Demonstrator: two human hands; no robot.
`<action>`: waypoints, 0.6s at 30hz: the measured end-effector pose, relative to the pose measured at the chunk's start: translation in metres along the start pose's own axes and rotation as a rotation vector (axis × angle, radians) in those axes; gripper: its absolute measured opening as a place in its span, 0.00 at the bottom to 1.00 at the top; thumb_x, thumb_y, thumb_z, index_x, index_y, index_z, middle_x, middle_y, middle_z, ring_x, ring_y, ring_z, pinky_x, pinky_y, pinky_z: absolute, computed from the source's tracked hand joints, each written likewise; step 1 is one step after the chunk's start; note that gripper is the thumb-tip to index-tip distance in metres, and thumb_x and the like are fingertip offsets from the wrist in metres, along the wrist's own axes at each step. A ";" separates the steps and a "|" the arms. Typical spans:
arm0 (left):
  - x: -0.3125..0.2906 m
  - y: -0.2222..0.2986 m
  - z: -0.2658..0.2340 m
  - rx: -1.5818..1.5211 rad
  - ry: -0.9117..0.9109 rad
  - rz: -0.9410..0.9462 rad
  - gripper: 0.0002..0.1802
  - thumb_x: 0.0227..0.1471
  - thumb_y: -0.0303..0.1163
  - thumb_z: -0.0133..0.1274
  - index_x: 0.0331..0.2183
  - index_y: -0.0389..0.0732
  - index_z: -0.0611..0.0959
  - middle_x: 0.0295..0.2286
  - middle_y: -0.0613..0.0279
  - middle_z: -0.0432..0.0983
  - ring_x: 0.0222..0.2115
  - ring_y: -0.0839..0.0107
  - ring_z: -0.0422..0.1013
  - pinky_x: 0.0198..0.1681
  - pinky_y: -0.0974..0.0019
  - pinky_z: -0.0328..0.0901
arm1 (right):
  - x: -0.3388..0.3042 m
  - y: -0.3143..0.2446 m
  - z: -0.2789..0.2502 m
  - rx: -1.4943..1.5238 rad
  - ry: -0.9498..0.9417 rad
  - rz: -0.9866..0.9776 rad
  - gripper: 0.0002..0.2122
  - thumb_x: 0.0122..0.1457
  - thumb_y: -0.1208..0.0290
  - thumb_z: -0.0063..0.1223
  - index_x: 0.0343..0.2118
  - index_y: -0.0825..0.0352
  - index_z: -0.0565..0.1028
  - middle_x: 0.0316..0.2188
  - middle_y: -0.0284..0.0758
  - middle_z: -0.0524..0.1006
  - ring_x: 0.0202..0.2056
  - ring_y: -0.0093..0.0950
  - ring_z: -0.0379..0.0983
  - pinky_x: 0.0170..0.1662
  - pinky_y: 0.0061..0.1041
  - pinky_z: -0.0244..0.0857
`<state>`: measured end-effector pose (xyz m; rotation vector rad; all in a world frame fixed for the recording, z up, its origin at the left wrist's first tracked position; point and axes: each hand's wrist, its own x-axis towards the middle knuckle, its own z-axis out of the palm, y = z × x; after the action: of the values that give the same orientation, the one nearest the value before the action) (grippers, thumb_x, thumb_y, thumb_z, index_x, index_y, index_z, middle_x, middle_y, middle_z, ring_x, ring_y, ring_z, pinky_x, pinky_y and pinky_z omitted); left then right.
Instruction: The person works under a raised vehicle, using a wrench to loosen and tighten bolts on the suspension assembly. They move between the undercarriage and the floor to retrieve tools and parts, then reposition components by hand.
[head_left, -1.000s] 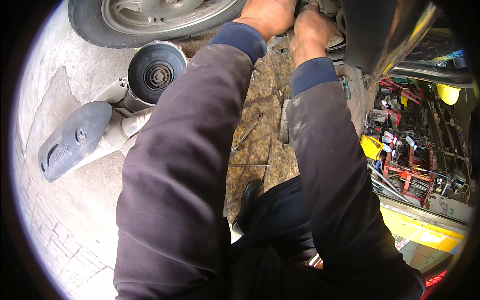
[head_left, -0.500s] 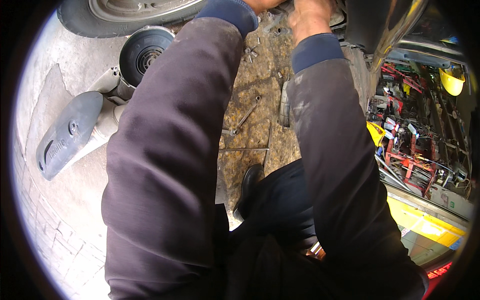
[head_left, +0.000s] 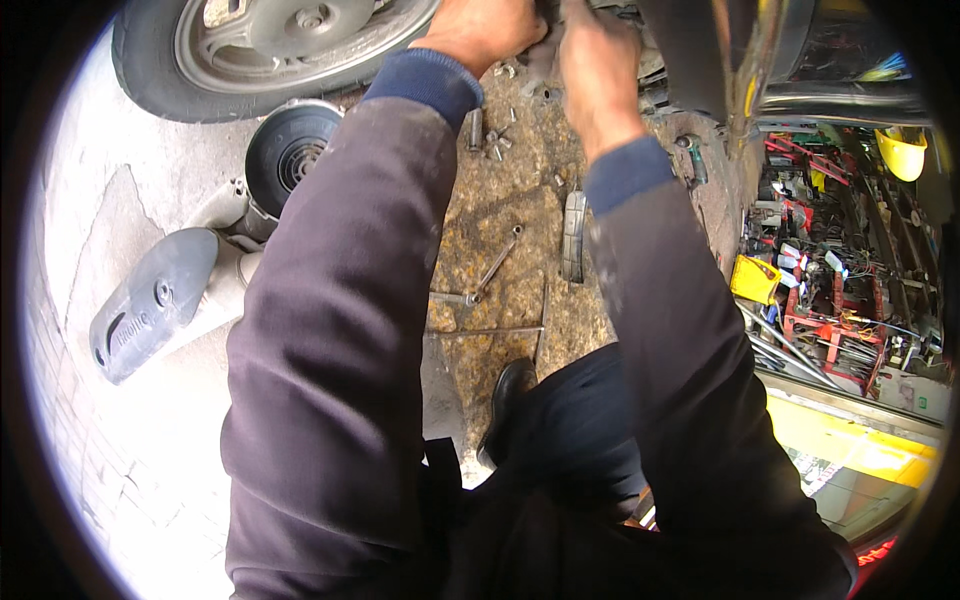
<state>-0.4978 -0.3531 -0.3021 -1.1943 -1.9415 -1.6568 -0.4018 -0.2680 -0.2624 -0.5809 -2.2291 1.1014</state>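
Note:
My left hand [head_left: 488,30], fingers curled, is at the top edge beside a spoked wheel [head_left: 150,75] with a black tyre. Just to its right, my right hand [head_left: 602,70] is closed too, slightly blurred. Dark, greasy machine parts lie around and between the hands; whatever the fingers grip is hidden. On the stained floor below are a socket [head_left: 475,130], several small metal pieces [head_left: 497,148], a wrench [head_left: 497,264] and a thin metal bar [head_left: 485,331]. An oblong grey part [head_left: 574,235] lies beside my right forearm.
Left of my left arm lie a round black housing [head_left: 262,170] and an exhaust muffler [head_left: 160,285] with a grey cover. A teal-handled tool [head_left: 697,158] is on the right. Beyond it, a cluttered tool rack [head_left: 835,320] holds red frames and a yellow bin [head_left: 755,280].
The view has shifted upward, so more of the wheel and both hands shows. My left hand has moved a little left, and both hands stay near the dark parts.

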 end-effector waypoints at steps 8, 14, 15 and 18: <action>0.000 -0.015 0.011 0.159 0.056 -0.033 0.18 0.42 0.29 0.54 0.38 0.34 0.81 0.37 0.38 0.76 0.43 0.39 0.69 0.50 0.49 0.63 | -0.107 0.065 -0.108 -0.682 -1.050 -0.037 0.13 0.60 0.61 0.54 0.38 0.68 0.78 0.35 0.44 0.80 0.37 0.37 0.77 0.43 0.36 0.70; 0.013 -0.005 0.022 0.056 0.203 -0.358 0.16 0.53 0.33 0.49 0.41 0.32 0.79 0.37 0.41 0.77 0.37 0.45 0.74 0.42 0.54 0.68 | -0.082 0.056 -0.118 -0.451 -0.611 0.017 0.14 0.60 0.61 0.53 0.40 0.68 0.77 0.38 0.42 0.79 0.38 0.33 0.77 0.43 0.33 0.70; 0.014 -0.001 0.023 -0.231 0.221 -0.408 0.17 0.54 0.34 0.49 0.41 0.32 0.79 0.37 0.43 0.78 0.36 0.49 0.74 0.41 0.55 0.68 | -0.063 0.047 -0.107 -0.418 -0.523 0.013 0.15 0.61 0.61 0.53 0.41 0.70 0.77 0.41 0.41 0.78 0.38 0.32 0.77 0.42 0.31 0.70; 0.019 0.007 0.019 -0.588 0.325 -0.310 0.18 0.58 0.39 0.50 0.41 0.33 0.79 0.35 0.57 0.77 0.34 0.66 0.72 0.39 0.62 0.68 | -0.013 0.021 -0.061 -0.505 -0.235 -0.358 0.17 0.62 0.58 0.50 0.44 0.69 0.75 0.39 0.44 0.79 0.39 0.32 0.77 0.44 0.33 0.71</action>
<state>-0.4988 -0.3279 -0.2890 -0.7337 -1.5378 -2.5194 -0.3495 -0.2298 -0.2535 -0.2333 -2.7002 0.4410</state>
